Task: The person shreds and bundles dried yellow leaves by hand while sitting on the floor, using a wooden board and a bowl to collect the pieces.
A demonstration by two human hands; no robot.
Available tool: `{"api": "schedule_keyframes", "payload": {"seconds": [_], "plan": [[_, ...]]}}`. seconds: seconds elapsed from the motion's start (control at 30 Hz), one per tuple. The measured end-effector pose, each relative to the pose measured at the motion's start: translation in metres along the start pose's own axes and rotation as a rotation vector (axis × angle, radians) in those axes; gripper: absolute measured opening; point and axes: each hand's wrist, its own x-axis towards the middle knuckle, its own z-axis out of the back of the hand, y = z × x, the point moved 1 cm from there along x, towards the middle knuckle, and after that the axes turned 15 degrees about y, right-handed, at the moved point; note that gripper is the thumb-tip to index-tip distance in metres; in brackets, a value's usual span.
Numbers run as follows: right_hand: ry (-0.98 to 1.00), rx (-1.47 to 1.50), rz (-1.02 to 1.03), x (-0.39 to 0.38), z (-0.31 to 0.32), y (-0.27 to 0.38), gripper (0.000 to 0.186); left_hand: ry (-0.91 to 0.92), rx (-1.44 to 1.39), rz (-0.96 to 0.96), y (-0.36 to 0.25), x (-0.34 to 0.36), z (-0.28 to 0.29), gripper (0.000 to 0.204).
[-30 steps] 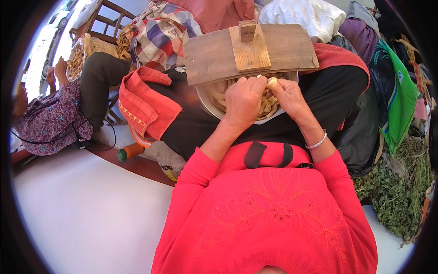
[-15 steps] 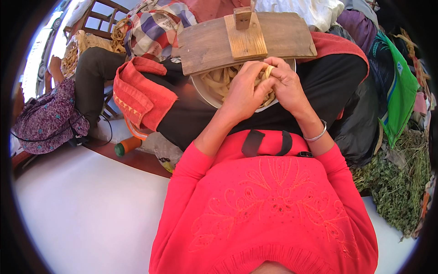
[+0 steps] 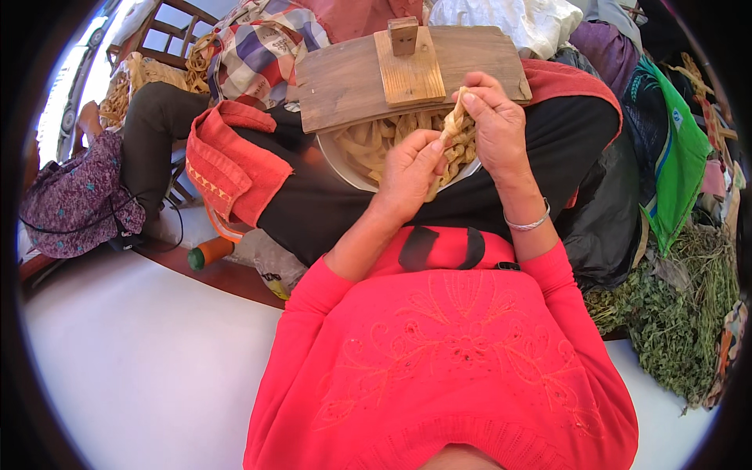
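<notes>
My left hand [image 3: 410,170] and my right hand [image 3: 500,124] pinch a pale yellow, twisted strip [image 3: 453,122], its kind unclear. The right hand holds its upper end and the left grips lower down, where a short tail hangs below the fingers. Beneath them, a white basin [image 3: 335,166] in my lap is filled with tangled strips [image 3: 364,149] of the same colour. A curved wooden board [image 3: 333,82] with a lighter plank [image 3: 410,74] and small block [image 3: 403,36] lies over the basin's far side.
Red towels [image 3: 235,160] drape over both knees. Dried green plants [image 3: 677,313], a black bag [image 3: 607,223] and a green bag [image 3: 680,157] lie to the right. At left are another person's dark-trousered leg [image 3: 160,129], a purple patterned cloth [image 3: 82,196] and an orange cylinder [image 3: 211,251].
Both hands have risen out of the basin's strips and moved slightly apart, the right one higher. The twisted strip between them now shows clearly. The whole view has shifted a little.
</notes>
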Motion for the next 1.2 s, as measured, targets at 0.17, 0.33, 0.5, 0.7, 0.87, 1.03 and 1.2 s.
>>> {"api": "schedule_keyframes", "payload": {"seconds": [0.17,0.33,0.5,0.7,0.87,1.03,1.2], "plan": [[-0.016,-0.047,-0.067,0.003,0.007,0.024,0.029,-0.181,1.346,-0.408,-0.014,-0.006,0.029,0.013],[0.487,-0.398,-0.306,0.02,0.016,0.03,0.031,-0.071,1.431,-0.444,-0.032,0.004,0.027,0.01],[0.616,-0.008,-0.657,0.031,0.008,0.035,0.02,0.069,0.802,-0.345,-0.024,0.023,0.044,0.01],[0.434,-0.022,-0.535,0.045,0.012,0.032,0.014,0.126,0.289,-0.112,-0.039,0.039,0.066,0.009],[0.362,-0.195,-0.392,0.063,0.011,0.015,0.011,0.072,0.406,-0.103,-0.057,0.051,0.095,0.013],[0.321,-0.296,-0.279,0.074,0.01,-0.005,0.009,-0.014,0.462,-0.088,-0.054,0.07,0.103,0.01],[0.25,-0.641,-0.108,0.071,0.003,-0.02,0.009,-0.135,0.702,-0.161,-0.027,0.092,0.124,0.008]]}}
